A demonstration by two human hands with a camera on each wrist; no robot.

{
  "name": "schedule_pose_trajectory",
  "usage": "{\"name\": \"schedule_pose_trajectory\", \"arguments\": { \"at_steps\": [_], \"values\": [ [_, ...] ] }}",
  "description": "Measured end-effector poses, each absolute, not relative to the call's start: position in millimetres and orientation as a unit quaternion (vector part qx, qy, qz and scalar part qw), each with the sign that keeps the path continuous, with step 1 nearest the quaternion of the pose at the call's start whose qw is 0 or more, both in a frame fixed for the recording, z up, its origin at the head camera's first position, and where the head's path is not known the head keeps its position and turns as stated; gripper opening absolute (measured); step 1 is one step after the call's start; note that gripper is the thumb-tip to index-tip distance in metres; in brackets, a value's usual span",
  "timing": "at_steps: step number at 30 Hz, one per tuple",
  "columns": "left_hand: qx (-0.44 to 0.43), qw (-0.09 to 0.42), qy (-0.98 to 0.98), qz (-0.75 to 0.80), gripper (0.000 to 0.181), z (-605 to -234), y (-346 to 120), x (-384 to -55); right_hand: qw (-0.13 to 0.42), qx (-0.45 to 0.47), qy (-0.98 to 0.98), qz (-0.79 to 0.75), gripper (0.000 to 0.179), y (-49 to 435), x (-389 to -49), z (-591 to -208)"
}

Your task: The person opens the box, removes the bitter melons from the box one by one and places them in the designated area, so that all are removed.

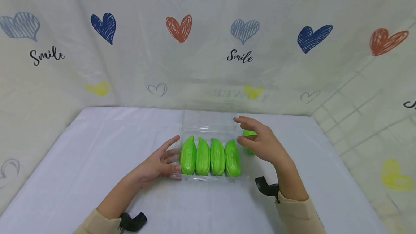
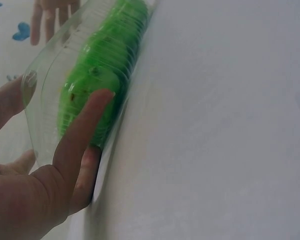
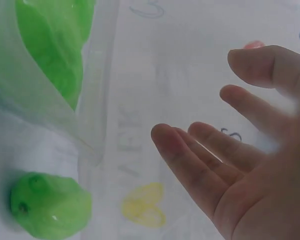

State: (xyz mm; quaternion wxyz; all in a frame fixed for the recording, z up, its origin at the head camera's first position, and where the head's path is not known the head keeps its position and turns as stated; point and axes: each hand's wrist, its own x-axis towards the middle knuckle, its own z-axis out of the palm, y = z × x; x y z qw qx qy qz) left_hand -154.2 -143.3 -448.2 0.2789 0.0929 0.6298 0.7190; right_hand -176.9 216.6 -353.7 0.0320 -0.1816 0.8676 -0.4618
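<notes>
A clear plastic box (image 1: 211, 178) with its lid (image 1: 211, 118) raised at the back stands on the table. Several glossy green, ridged, pointed fruits or vegetables (image 1: 203, 156) lie side by side inside it; their exact kind I cannot tell. My left hand (image 1: 160, 164) holds the box's left end, thumb at the near corner and the other fingers spread along the side. Over the right end hovers my right hand (image 1: 260, 138), fingers apart and bent a little, nothing in them. One more green piece (image 3: 50, 205) lies outside the box on the right, partly hidden behind that hand in the head view.
A white cloth (image 1: 208, 208) covers the table. Behind it hangs a pale curtain (image 1: 208, 71) printed with hearts and the word Smile. Black curved camera mounts are strapped at both wrists, by beige sleeves (image 1: 300, 212).
</notes>
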Motion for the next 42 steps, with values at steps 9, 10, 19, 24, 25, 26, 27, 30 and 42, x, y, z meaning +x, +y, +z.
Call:
{"name": "schedule_pose_trajectory", "arguments": {
  "at_steps": [9,10,19,24,25,26,27,30,42],
  "values": [
    [0.098,0.283,0.622,0.723,0.101,-450,-144,-153,0.038,-0.239,0.854,-0.461,0.056,191,-173,-366],
    [0.098,0.283,0.622,0.723,0.101,-451,-144,-153,0.041,-0.244,0.854,-0.458,0.056,187,-172,-368],
    [0.102,0.279,0.615,0.730,0.101,-450,-144,-153,0.038,-0.304,0.869,-0.389,0.059,164,-171,-378],
    [0.106,0.276,0.614,0.732,0.101,-450,-144,-153,0.029,-0.297,0.892,-0.339,0.059,162,-171,-383],
    [0.105,0.277,0.613,0.732,0.102,-450,-144,-153,0.029,-0.296,0.896,-0.329,0.059,161,-171,-383],
    [0.105,0.277,0.614,0.732,0.102,-450,-144,-153,0.028,-0.296,0.900,-0.320,0.059,161,-171,-384],
    [0.104,0.277,0.615,0.731,0.102,-450,-143,-153,0.027,-0.297,0.903,-0.310,0.059,161,-172,-385],
    [0.102,0.275,0.620,0.728,0.101,-450,-144,-152,0.029,-0.301,0.909,-0.287,0.059,159,-173,-387],
    [0.095,0.278,0.619,0.729,0.101,-451,-144,-152,0.087,-0.318,0.917,-0.226,0.071,156,-170,-393]
  ]
}}
